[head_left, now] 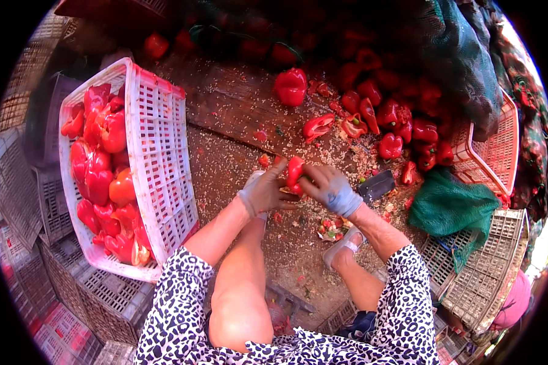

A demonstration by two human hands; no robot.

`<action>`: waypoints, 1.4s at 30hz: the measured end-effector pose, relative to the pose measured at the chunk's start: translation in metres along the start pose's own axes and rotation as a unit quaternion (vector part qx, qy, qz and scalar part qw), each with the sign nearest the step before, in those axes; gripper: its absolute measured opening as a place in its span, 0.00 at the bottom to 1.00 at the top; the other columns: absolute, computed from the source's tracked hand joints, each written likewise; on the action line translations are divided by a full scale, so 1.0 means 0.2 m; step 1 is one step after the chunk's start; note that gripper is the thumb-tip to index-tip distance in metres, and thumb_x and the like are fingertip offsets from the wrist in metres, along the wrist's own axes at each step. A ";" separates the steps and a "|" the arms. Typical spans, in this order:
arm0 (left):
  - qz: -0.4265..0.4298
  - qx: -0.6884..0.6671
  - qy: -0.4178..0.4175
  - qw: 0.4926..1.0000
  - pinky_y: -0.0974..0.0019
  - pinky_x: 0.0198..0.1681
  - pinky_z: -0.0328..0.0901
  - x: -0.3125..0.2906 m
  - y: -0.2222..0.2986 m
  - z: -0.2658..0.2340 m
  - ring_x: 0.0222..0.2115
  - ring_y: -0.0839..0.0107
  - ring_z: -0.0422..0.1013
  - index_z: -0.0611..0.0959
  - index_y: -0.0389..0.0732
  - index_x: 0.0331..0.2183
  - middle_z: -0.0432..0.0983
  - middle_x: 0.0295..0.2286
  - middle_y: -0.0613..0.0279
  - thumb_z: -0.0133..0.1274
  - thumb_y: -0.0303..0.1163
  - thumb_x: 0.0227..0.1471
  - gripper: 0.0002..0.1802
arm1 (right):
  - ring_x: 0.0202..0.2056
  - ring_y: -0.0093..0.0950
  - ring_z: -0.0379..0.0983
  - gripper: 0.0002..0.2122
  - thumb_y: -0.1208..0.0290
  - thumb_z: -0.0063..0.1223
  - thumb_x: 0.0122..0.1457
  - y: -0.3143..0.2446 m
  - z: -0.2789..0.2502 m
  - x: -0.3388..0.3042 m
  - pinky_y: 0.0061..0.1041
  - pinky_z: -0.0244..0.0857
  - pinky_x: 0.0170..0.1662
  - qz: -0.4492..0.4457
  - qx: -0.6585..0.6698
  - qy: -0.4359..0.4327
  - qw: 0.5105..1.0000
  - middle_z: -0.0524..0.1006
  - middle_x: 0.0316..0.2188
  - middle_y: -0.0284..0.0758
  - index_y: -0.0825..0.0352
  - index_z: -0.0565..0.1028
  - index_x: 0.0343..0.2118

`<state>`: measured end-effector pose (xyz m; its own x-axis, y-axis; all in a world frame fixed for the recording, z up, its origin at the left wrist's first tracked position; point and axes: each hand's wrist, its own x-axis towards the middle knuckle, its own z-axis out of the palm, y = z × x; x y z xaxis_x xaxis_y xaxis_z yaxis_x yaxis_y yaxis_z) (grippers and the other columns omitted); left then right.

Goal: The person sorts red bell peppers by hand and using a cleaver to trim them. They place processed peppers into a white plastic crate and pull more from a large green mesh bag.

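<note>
A red bell pepper (295, 172) is between my two hands above the wooden floor, in front of my knees. My left hand (265, 191), in a stained thin glove, curls against the pepper's left side. From the right, the fingers of my right hand (327, 187), gloved in the same way, close on it. Part of the pepper is hidden by my fingers. To my left, a white plastic basket (158, 134) leans tilted, holding red peppers (103, 176), some split open. Cut pepper pieces (318, 127) lie on the floor beyond my hands.
A heap of red peppers (402, 115) lies at the far right, below dark mesh sacks (453, 55). Green netting (450, 201) drapes over a crate (490, 267) at right. A dark flat object (377, 185) lies beside my right hand. Seeds litter the wooden floor (225, 97).
</note>
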<state>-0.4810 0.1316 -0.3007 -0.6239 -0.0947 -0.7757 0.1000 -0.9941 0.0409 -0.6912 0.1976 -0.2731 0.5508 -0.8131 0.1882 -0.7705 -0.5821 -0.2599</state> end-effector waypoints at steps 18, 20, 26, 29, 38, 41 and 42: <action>0.303 -0.037 0.023 0.952 0.63 0.45 0.68 0.13 -0.13 0.01 0.38 0.70 0.72 0.74 0.40 0.44 0.75 0.37 0.61 0.49 0.35 0.56 0.15 | 0.39 0.37 0.70 0.28 0.69 0.56 0.43 -0.13 0.25 0.17 0.39 0.60 0.44 0.262 0.092 0.180 0.944 0.74 0.36 0.36 0.63 0.70 0.53; 0.350 -0.004 0.034 0.936 0.65 0.46 0.67 0.14 -0.10 0.04 0.39 0.71 0.72 0.74 0.39 0.45 0.74 0.38 0.61 0.49 0.34 0.56 0.16 | 0.39 0.39 0.70 0.25 0.70 0.55 0.43 -0.15 0.26 0.22 0.40 0.60 0.45 0.290 0.077 0.222 0.928 0.75 0.34 0.36 0.63 0.72 0.49; 0.414 0.114 0.100 0.898 0.69 0.51 0.63 0.13 -0.05 0.09 0.46 0.71 0.69 0.69 0.38 0.54 0.72 0.45 0.60 0.47 0.30 0.53 0.25 | 0.36 0.38 0.72 0.18 0.70 0.53 0.46 -0.11 0.34 0.30 0.40 0.60 0.43 0.336 0.081 0.240 0.907 0.76 0.31 0.39 0.63 0.74 0.43; 0.456 0.148 0.111 0.871 0.69 0.53 0.62 0.15 -0.06 0.09 0.48 0.69 0.67 0.66 0.37 0.57 0.70 0.48 0.58 0.48 0.27 0.51 0.30 | 0.33 0.42 0.73 0.11 0.70 0.51 0.52 -0.08 0.41 0.38 0.41 0.62 0.41 0.476 0.136 0.273 0.825 0.77 0.28 0.41 0.64 0.75 0.39; 0.354 -0.014 -0.063 0.933 0.62 0.57 0.63 -0.02 0.04 -0.01 0.51 0.65 0.69 0.66 0.34 0.57 0.70 0.51 0.54 0.44 0.24 0.52 0.29 | 0.32 0.23 0.73 0.08 0.76 0.41 0.62 -0.04 0.12 0.23 0.22 0.68 0.36 0.438 0.702 0.298 0.476 0.75 0.28 0.33 0.65 0.75 0.34; 0.353 0.071 -0.028 0.932 0.63 0.56 0.64 -0.09 0.04 0.07 0.49 0.66 0.70 0.68 0.33 0.55 0.71 0.49 0.54 0.46 0.24 0.49 0.29 | 0.30 0.18 0.70 0.08 0.69 0.43 0.62 -0.08 -0.01 0.23 0.20 0.64 0.33 0.434 0.759 0.341 0.345 0.74 0.29 0.28 0.65 0.75 0.34; 0.350 0.102 0.002 0.931 0.64 0.55 0.65 -0.11 0.03 0.07 0.49 0.66 0.70 0.68 0.33 0.55 0.72 0.48 0.54 0.46 0.23 0.48 0.29 | 0.30 0.19 0.71 0.09 0.69 0.41 0.63 -0.12 -0.02 0.27 0.18 0.64 0.32 0.512 0.600 0.272 0.552 0.74 0.29 0.28 0.65 0.75 0.36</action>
<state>-0.4777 0.1273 -0.2739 -0.4588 -0.7228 -0.5168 0.3318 -0.6790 0.6549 -0.6444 0.1677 -0.2527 -0.4043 -0.7865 -0.4669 0.3570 0.3343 -0.8722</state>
